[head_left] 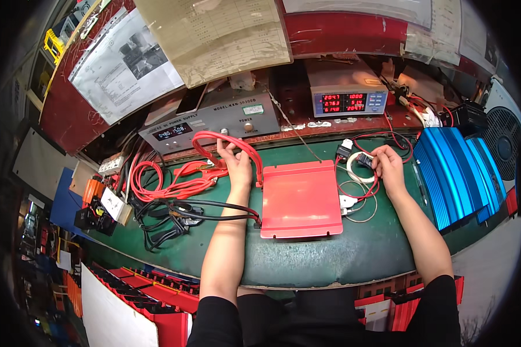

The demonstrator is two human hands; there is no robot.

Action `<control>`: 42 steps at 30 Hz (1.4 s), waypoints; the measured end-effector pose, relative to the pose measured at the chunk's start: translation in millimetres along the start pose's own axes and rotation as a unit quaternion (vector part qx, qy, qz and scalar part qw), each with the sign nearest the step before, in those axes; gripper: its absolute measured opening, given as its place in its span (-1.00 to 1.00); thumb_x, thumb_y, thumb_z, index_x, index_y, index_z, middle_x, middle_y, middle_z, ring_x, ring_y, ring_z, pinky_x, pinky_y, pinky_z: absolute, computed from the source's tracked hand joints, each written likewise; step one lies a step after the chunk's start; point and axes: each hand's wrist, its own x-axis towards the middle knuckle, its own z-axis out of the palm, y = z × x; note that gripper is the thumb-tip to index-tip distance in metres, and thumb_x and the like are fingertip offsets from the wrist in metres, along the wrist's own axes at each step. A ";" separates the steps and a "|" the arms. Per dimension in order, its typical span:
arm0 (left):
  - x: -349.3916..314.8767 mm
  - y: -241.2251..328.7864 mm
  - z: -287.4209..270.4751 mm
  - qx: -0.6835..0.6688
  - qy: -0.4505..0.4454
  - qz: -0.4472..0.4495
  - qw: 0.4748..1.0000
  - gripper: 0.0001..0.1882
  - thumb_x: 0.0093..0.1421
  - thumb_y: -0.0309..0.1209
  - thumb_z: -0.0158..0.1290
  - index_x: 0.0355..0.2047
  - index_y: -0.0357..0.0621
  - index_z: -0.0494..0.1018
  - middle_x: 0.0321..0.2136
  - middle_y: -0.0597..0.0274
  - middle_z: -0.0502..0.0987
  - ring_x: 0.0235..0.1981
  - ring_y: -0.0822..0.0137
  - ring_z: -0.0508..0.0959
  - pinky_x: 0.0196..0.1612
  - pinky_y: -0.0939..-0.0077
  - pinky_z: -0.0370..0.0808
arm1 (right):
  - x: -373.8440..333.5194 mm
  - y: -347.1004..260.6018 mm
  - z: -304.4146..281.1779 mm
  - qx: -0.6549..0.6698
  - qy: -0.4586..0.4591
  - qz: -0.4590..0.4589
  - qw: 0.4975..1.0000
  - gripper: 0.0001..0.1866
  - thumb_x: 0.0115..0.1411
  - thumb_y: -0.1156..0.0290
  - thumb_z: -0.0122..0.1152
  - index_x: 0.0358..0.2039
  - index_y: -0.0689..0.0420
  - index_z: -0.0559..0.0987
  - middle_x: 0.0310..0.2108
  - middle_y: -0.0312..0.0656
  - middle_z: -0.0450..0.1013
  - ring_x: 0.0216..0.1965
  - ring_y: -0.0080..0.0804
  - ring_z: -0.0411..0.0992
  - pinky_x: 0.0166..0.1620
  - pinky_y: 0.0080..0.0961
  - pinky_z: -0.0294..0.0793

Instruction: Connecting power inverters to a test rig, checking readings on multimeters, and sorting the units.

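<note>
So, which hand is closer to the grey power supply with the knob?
Left. The left hand holds a red cable just below the grey power supply; the right hand is far to its right.

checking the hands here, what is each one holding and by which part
The left hand grips the thick red cable at the top of its loop. The right hand pinches a small black connector at the end of thin wires.

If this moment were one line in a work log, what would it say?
left hand grips red cable | right hand holds small black plug | red flat box between hands | green bench mat
</note>
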 end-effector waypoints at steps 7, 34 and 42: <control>1.5 0.7 -0.7 -0.006 -0.023 -0.005 1.000 -0.27 0.30 -0.54 -0.03 0.36 0.03 -0.16 0.07 0.09 0.36 -0.35 0.34 0.54 -0.29 0.50 0.53 | 0.5 -1.5 -5.2 0.000 0.003 -0.009 1.000 -0.82 0.37 0.38 -0.05 -0.31 0.14 0.51 -0.61 -0.36 0.41 -0.70 -0.76 0.18 -0.62 -0.78 0.06; 7.5 -12.3 -8.5 -0.010 -0.009 -0.025 1.000 -0.46 0.32 -0.45 -0.03 0.22 -0.08 -0.01 0.07 0.13 0.39 -0.34 0.36 0.52 -0.29 0.46 0.53 | 1.4 -0.4 0.2 -0.002 -0.002 0.001 1.000 -0.82 0.36 0.39 -0.05 -0.31 0.14 0.51 -0.61 -0.37 0.40 -0.70 -0.77 0.18 -0.62 -0.77 0.05; 1.6 5.0 1.9 -0.035 0.003 -0.015 0.999 -0.27 0.28 -0.55 -0.03 0.35 -0.10 -0.17 0.03 0.10 0.35 -0.44 0.54 0.43 -0.40 0.67 0.40 | 0.8 -2.0 -1.9 0.004 0.000 -0.008 1.000 -0.82 0.36 0.38 -0.04 -0.31 0.15 0.51 -0.61 -0.37 0.41 -0.70 -0.77 0.18 -0.63 -0.77 0.05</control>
